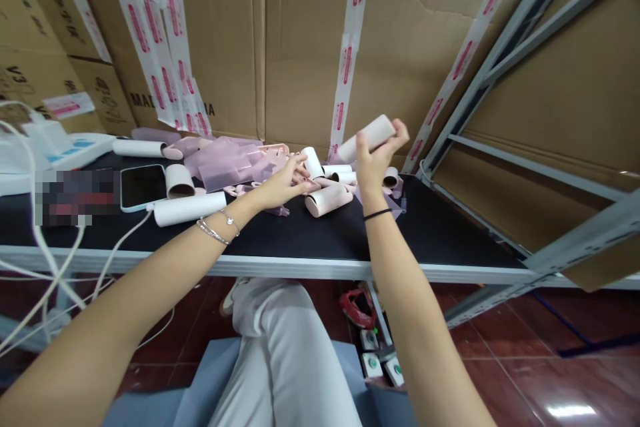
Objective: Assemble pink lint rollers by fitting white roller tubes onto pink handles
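Raised above the back of the table, my right hand point(375, 163) is closed around a pale cylinder point(365, 138), which is tilted with its rounded end up to the right. My left hand point(290, 181) reaches into the pile with its fingers apart. Just beyond those fingertips stands a short white cylinder point(313, 163); whether they touch it I cannot tell. A pale pink cylinder point(327, 200) lies to the right of my left hand, with more white tubes point(344, 173) behind it. Translucent lilac pieces point(225, 163) are heaped left of my left hand.
A phone point(143, 187), a hollow tube point(180, 181) and a cabled white cylinder point(190, 209) lie at left, near a power strip point(75, 150). Large cardboard boxes point(300, 47) back the black tabletop point(310, 240). A metal shelf frame point(575, 233) stands at right.
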Motion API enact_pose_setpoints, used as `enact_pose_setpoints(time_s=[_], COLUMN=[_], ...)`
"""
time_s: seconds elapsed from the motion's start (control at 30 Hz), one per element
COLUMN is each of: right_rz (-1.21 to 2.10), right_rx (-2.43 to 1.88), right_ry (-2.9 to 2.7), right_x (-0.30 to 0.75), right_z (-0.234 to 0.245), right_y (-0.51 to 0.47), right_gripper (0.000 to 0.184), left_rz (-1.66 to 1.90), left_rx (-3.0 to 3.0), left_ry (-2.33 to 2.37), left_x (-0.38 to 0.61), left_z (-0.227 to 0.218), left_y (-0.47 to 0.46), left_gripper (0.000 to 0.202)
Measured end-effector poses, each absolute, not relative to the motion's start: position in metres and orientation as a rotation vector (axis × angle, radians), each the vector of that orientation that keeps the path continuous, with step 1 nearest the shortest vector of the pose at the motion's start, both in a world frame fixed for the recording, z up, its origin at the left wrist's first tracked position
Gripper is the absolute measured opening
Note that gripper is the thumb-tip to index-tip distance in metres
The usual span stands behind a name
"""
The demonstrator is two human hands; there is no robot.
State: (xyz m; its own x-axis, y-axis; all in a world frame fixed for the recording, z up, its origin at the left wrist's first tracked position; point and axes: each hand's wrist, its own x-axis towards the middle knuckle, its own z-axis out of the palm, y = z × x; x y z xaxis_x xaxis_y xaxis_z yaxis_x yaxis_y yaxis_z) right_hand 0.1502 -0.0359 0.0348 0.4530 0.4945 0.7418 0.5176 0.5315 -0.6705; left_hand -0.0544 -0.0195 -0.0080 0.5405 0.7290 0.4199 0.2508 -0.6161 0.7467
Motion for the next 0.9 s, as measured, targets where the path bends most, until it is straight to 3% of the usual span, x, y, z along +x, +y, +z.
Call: enact_pose_setpoints(time_s=[0.13,0.3,0.43,0.7,0.9], right_rz=[-0.265,-0.092,-0.013,-0.142,-0.283], right_rx=[-1.423,-1.938,-2.078,-1.509,-1.118], right_ry=[-1.324,-1.806,-1.877,-1.771,-1.725], right_x=[0.195,0.231,0.239,0.196,0.144], right_z=[0.058,0.066,0.053,0.069,0.064], right_y=[-0.059,-0.065,-0.059,-0.063,-0.032], right_gripper=[0.063,0.067,0.073,0.066,0.065], left_rz=[0.943,0.927,0.899,0.999,1.004], left_rx=[2.228,2.266,2.301,2.356,2.8], left_ry=[0.814,0.846,0.839,1.017,1.543], left_x=[-0.055,-0.055,-0.054,-0.056,-0.085], left_z=[-0.007,-0.001,0.001,0.004,0.023], left_y=[-0.021,-0.027,-0.03,-0.027,-0.019], left_gripper=[0.065,0.059,0.057,0.047,0.036])
